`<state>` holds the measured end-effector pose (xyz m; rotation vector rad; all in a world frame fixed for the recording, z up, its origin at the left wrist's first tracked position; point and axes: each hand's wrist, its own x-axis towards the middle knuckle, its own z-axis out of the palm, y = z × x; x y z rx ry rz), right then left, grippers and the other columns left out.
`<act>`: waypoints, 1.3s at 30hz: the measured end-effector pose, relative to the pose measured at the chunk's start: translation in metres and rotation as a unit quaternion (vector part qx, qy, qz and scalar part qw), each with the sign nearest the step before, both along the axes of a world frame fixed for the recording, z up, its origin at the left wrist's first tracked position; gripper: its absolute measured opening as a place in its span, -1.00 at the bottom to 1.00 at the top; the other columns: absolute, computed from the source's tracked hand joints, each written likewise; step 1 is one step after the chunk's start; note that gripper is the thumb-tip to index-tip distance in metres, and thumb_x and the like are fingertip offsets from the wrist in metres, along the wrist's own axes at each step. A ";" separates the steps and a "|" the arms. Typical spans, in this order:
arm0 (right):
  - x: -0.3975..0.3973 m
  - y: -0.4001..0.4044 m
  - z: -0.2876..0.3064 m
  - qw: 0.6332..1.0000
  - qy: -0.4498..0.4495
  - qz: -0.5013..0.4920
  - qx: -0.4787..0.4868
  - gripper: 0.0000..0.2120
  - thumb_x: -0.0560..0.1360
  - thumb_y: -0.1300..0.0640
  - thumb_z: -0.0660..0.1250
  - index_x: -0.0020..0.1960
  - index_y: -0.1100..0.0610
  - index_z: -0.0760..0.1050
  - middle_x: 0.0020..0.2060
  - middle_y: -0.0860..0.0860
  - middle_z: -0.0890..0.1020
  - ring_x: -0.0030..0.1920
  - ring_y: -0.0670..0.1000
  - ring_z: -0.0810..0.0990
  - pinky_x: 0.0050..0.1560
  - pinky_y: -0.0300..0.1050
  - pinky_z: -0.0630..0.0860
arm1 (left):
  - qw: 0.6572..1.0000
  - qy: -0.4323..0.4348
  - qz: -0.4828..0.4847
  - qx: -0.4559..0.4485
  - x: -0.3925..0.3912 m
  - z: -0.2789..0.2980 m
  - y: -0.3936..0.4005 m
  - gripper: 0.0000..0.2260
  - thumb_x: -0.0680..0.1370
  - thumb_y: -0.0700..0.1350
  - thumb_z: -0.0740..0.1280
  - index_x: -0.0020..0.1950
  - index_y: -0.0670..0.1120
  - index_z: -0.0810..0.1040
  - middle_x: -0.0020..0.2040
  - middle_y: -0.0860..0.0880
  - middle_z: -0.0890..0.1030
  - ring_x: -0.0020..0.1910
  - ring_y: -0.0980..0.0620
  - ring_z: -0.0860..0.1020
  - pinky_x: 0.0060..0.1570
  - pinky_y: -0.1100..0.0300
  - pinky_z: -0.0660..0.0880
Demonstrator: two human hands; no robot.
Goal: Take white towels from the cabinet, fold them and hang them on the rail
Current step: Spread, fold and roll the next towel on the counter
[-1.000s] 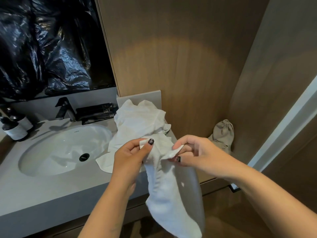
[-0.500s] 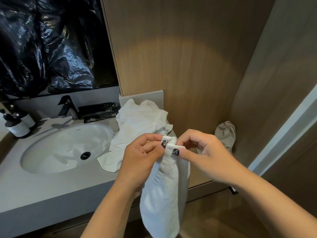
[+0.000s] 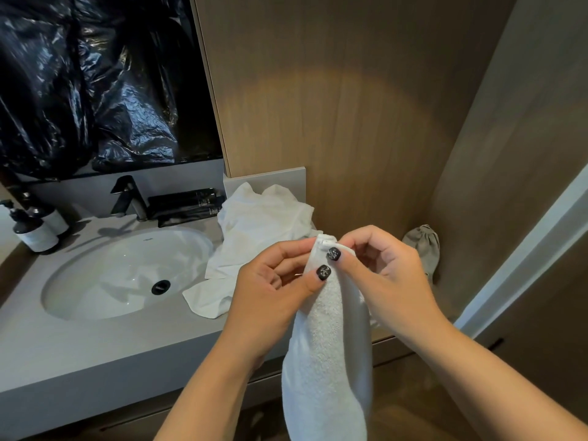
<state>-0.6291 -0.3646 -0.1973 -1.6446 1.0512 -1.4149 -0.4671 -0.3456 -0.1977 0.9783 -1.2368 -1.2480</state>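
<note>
A small white towel hangs doubled over in front of the counter edge. Its top corners are pinched together between my left hand and my right hand, thumbs almost touching. Behind them, more white towels lie crumpled in a heap on the grey counter, right of the sink. No rail or cabinet shows in this view.
A white oval sink with a dark tap is set into the grey counter. Two dark pump bottles stand at the far left. A grey drawstring bag leans in the wooden corner. Black plastic covers the mirror.
My hands came together, bringing the towel's two corners onto each other so it hangs doubled and narrower. The view shifted slightly to the left.
</note>
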 end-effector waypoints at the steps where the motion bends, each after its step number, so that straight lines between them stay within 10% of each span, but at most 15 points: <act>1: 0.002 0.000 -0.001 1.000 -0.011 -0.005 0.000 -0.95 0.48 0.24 0.43 -0.13 0.13 0.59 -0.25 -0.02 0.63 -0.22 -0.07 0.57 -0.19 -0.22 0.51 | 1.000 0.001 0.004 -0.005 -0.001 -0.001 0.000 -0.69 0.45 -0.29 0.45 0.16 -0.04 0.62 0.04 -0.01 0.72 0.08 0.00 0.66 0.10 0.13 0.59; 14: -0.001 -0.014 0.007 0.997 0.072 -0.014 -0.032 -0.70 0.54 0.15 0.38 0.25 -0.06 0.52 -0.12 -0.14 0.52 -0.09 -0.15 0.52 -0.07 -0.35 0.42 | 0.984 -0.059 0.082 -0.150 -0.006 0.006 -0.019 -0.76 0.48 -0.29 0.45 0.03 0.02 0.69 -0.03 0.00 0.68 0.00 0.07 0.63 0.01 0.28 0.54; 21: -0.002 -0.028 0.042 0.980 0.164 -0.015 -0.114 -0.93 0.56 0.19 0.35 -0.02 0.06 0.59 -0.06 -0.04 0.50 0.02 -0.11 0.49 -0.01 -0.40 0.38 | 0.984 -0.016 0.087 -0.154 -0.006 0.021 -0.031 -0.72 0.41 -0.28 0.52 -0.01 -0.03 0.52 -0.13 0.07 0.63 -0.09 0.06 0.61 0.03 0.07 0.60; 25: 0.004 -0.039 0.061 0.978 0.171 0.002 -0.121 -0.94 0.61 0.16 0.25 0.00 0.11 0.48 -0.16 -0.03 0.58 -0.15 -0.07 0.53 -0.15 -0.26 0.43 | 0.968 -0.108 0.114 -0.193 -0.006 0.027 -0.034 -0.71 0.35 0.02 0.50 -0.02 0.13 0.47 -0.08 0.16 0.58 -0.08 0.08 0.59 -0.10 0.24 0.56; 39: 0.001 -0.102 0.119 0.963 0.196 -0.034 -0.182 -0.86 0.60 0.21 0.24 0.05 0.05 0.55 -0.38 -0.29 0.51 -0.34 -0.18 0.43 -0.27 -0.40 0.33 | 0.943 -0.224 0.142 -0.202 -0.008 0.034 -0.055 -0.66 0.53 0.07 0.40 -0.33 -0.05 0.38 -0.42 0.14 0.46 -0.44 0.17 0.36 -0.39 0.34 0.30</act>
